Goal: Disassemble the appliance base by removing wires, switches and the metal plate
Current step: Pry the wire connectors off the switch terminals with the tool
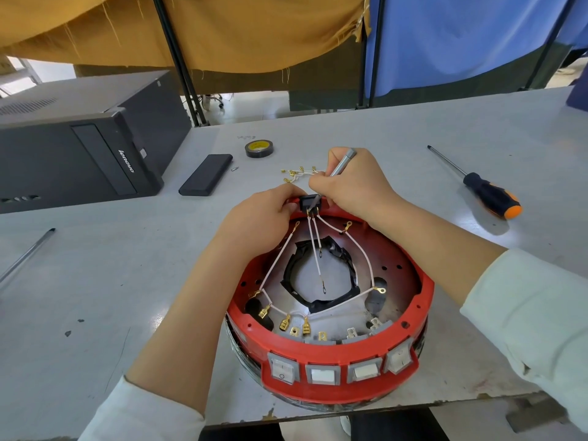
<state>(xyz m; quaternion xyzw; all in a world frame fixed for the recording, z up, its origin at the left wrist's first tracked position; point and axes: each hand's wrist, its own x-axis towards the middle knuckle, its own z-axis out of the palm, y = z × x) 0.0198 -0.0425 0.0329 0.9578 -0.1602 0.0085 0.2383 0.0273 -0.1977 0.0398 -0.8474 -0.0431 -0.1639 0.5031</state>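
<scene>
Right hand (pixel 353 183) grips a slim silver tool (pixel 342 163) like a pen, its tip down at the black socket (pixel 310 202) on the far rim of the red base (pixel 334 358). Left hand (pixel 264 214) pinches that same rim beside the socket, bracing it. Thin pale wires (pixel 313 246) fan from the socket's terminals across the metal plate (pixel 394 281) toward the four switches (pixel 324 375) on the near wall.

Judging by the tip's place, the step is freeing a terminal or the socket's catch. It goes best with the tip levered close against the terminal, the force short and directed along the tab, while the left hand counters on the rim so the base does not skid. A slip would likely drive the point toward the left fingertips (pixel 288 194), which sit just beside it; shifting them a little off the line of push seems wise.

Room is tighter near than far. Part of the base overhangs the near edge of the tabletop (pixel 477 154), so any pull toward the body risks tipping it off; pushing away is safer. Beyond the hands lie loose gold terminals (pixel 297 173), a tape roll (pixel 259 148) and a dark case (pixel 206 175), near enough to be swept. A screwdriver (pixel 491 194) lies well apart on the right, and a computer tower (pixel 79 138) blocks the far left.
</scene>
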